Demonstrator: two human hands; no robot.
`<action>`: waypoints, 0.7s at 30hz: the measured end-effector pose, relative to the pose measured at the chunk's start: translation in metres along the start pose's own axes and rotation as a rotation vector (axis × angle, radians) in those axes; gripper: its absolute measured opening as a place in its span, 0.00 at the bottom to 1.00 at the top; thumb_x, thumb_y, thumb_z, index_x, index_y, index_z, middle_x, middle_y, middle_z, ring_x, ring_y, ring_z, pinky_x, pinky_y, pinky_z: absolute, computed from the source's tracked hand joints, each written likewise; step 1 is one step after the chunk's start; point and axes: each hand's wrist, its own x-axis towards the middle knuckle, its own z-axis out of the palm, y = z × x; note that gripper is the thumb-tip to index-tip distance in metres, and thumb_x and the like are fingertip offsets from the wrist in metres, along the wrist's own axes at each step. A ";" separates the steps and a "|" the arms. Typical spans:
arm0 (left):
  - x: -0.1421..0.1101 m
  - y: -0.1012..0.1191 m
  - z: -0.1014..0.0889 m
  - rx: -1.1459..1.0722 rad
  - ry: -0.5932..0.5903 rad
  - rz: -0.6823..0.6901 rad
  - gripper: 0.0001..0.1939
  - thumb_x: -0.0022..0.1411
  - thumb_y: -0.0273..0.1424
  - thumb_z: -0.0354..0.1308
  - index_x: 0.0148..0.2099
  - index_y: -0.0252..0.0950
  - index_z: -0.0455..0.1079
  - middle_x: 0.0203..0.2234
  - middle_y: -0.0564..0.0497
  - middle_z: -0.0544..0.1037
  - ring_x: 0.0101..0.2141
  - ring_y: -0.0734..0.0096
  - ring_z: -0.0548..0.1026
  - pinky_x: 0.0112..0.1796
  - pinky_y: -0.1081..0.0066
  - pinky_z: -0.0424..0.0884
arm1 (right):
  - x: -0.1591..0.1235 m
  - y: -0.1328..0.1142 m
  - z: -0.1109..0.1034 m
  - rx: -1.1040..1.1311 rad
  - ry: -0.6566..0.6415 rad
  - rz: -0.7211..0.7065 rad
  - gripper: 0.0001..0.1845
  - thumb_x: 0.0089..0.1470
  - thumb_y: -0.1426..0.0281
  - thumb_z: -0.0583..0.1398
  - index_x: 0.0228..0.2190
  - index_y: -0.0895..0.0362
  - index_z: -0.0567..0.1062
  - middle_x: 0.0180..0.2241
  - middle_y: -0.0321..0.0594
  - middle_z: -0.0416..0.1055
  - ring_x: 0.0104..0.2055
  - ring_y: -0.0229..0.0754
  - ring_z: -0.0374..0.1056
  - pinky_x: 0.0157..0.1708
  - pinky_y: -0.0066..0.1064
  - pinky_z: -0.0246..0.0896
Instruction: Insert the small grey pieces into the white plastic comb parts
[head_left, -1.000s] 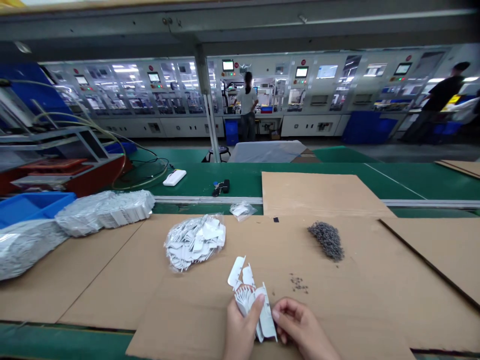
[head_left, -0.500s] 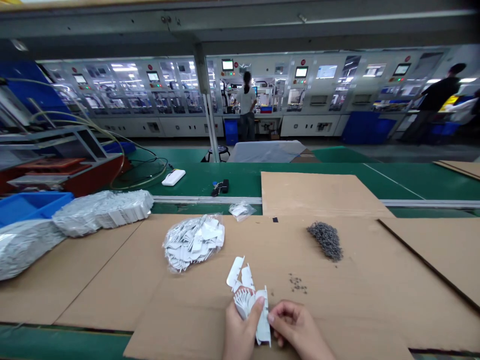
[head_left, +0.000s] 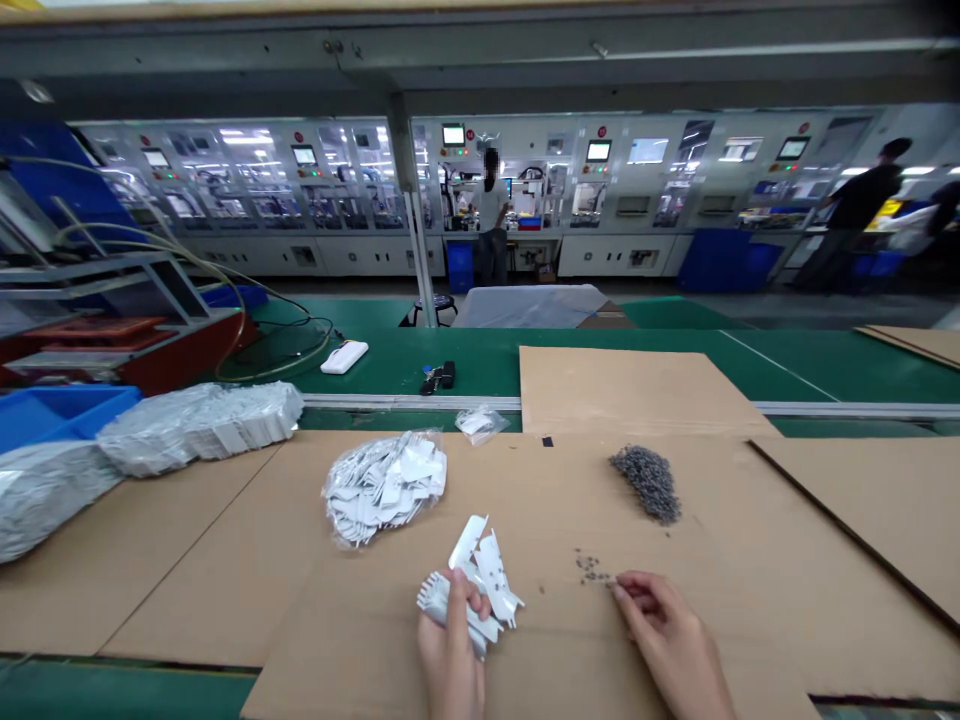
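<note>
My left hand (head_left: 450,645) is closed round a fanned stack of small white plastic pieces (head_left: 457,605) at the near edge of the cardboard sheet (head_left: 570,640). A few more white pieces (head_left: 480,560) lie just beyond it. My right hand (head_left: 660,625) has its fingertips pinched at a small scatter of tiny dark grey parts (head_left: 592,570). A larger heap of the same grey parts (head_left: 646,482) sits farther back to the right. A clear bag of white pieces (head_left: 384,485) lies to the left.
Large bags of white pieces (head_left: 195,425) and a blue bin (head_left: 52,410) sit at the left. A green conveyor (head_left: 450,360) carries a white device (head_left: 344,356) and keys (head_left: 439,376). More cardboard (head_left: 637,390) lies behind and right. People stand at machines beyond.
My right hand has let go of the white stack and moved right to the small scatter of grey parts. My left hand has tilted the stack leftward.
</note>
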 end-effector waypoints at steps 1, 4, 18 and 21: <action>-0.001 0.002 0.000 -0.031 -0.022 -0.020 0.11 0.51 0.34 0.57 0.26 0.34 0.58 0.18 0.57 0.62 0.19 0.79 0.62 0.21 0.78 0.62 | 0.002 0.003 -0.002 -0.051 -0.005 -0.028 0.13 0.41 0.59 0.58 0.27 0.57 0.71 0.27 0.41 0.69 0.24 0.41 0.64 0.26 0.31 0.61; -0.006 0.008 0.001 -0.116 -0.048 -0.047 0.08 0.50 0.33 0.57 0.31 0.35 0.61 0.20 0.56 0.64 0.20 0.78 0.63 0.23 0.76 0.64 | 0.008 0.007 -0.001 -0.187 -0.042 -0.101 0.12 0.41 0.61 0.58 0.27 0.56 0.72 0.27 0.40 0.68 0.21 0.39 0.61 0.25 0.32 0.60; -0.022 0.000 0.012 0.289 -0.223 -0.357 0.20 0.42 0.40 0.61 0.33 0.34 0.59 0.17 0.52 0.70 0.14 0.69 0.69 0.15 0.71 0.66 | 0.001 0.000 -0.007 0.089 -0.095 0.054 0.14 0.45 0.58 0.56 0.29 0.56 0.69 0.25 0.38 0.68 0.25 0.40 0.65 0.25 0.27 0.62; -0.017 -0.001 0.010 0.300 -0.153 -0.357 0.19 0.43 0.40 0.61 0.32 0.34 0.59 0.14 0.57 0.66 0.11 0.75 0.64 0.12 0.76 0.61 | -0.005 -0.005 -0.001 0.133 -0.097 -0.041 0.11 0.45 0.61 0.57 0.28 0.56 0.69 0.28 0.40 0.69 0.30 0.42 0.66 0.32 0.28 0.62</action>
